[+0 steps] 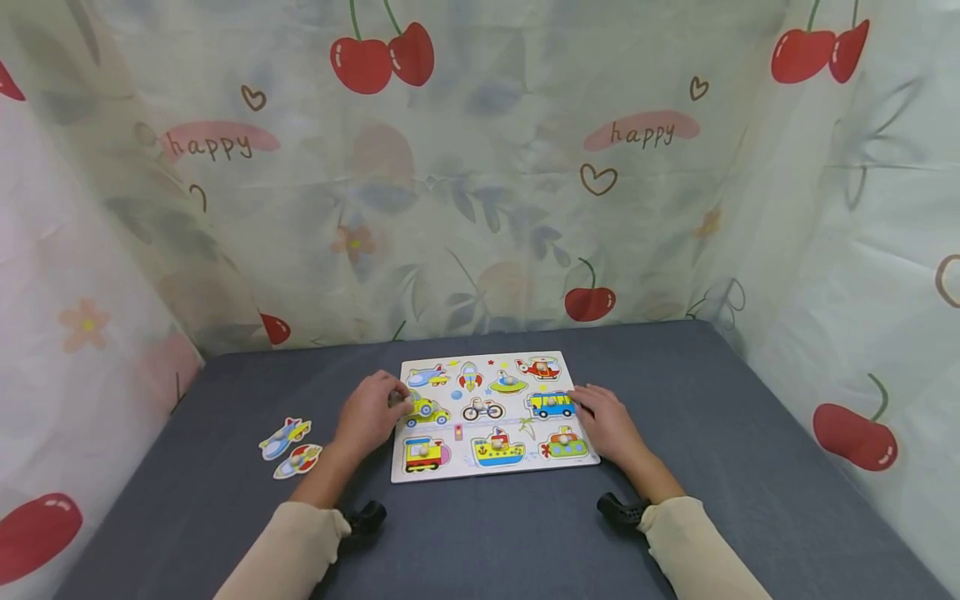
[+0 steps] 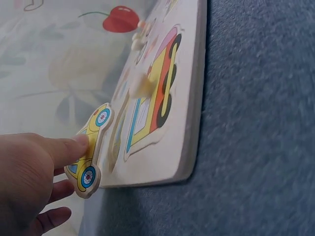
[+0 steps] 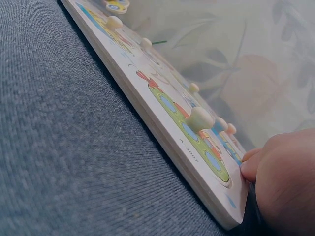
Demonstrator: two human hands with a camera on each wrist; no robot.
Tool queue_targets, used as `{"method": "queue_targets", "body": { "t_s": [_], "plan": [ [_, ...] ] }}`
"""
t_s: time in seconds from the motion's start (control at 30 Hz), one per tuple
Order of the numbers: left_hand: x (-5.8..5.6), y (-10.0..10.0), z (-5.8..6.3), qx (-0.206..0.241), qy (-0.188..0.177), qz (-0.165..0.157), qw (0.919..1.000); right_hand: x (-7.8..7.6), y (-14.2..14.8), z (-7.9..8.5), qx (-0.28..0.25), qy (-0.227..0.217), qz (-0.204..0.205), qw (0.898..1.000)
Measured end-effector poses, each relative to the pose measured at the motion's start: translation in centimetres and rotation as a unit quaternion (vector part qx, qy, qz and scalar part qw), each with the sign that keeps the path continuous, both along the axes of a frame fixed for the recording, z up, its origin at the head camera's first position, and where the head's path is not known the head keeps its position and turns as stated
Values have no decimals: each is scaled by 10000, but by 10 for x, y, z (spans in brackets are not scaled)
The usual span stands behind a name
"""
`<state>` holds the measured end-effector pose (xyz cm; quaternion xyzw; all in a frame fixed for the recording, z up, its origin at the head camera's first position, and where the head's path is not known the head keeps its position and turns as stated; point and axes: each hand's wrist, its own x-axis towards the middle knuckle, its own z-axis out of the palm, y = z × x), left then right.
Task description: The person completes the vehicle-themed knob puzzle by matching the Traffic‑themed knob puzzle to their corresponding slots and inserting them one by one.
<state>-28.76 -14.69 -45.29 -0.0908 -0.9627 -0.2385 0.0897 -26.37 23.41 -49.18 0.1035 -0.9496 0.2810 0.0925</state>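
A wooden knob puzzle board (image 1: 457, 477) with vehicle pictures lies on the table. My left hand (image 1: 371, 412) is at its left edge and pinches a yellow car piece (image 2: 87, 152), thumb on its printed face. That piece stands off the board, overlapping the car picture (image 1: 429, 414) in the head view; its knob is hidden by the fingers. On the opposite side, my right hand (image 1: 609, 423) touches the board's right edge beside the blue bus (image 1: 551, 404), fingertips (image 3: 248, 167) right at the rim.
Loose airplane (image 1: 285, 437) and rocket (image 1: 298, 461) pieces lie left of the board, near my left forearm. Knobbed train (image 1: 424, 454), ship (image 1: 498, 448) and submarine (image 1: 564, 443) pieces sit along the near row. A patterned curtain (image 1: 480, 208) rises behind the dark tabletop (image 1: 495, 533).
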Motion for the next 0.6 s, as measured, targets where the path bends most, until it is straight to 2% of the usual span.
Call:
{"method": "queue_targets", "body": {
  "t_s": [0.23,0.4,0.6],
  "plan": [
    [1,10,-1,-171,164,-145,9996,0,0,0,-26,-47,5,10000],
    [3,19,-3,-358,325,-130,9987,1,0,2,-13,1,34,10000],
    [2,22,-6,-405,403,-227,9981,1,-1,1,-16,49,21,10000]
  ]
}}
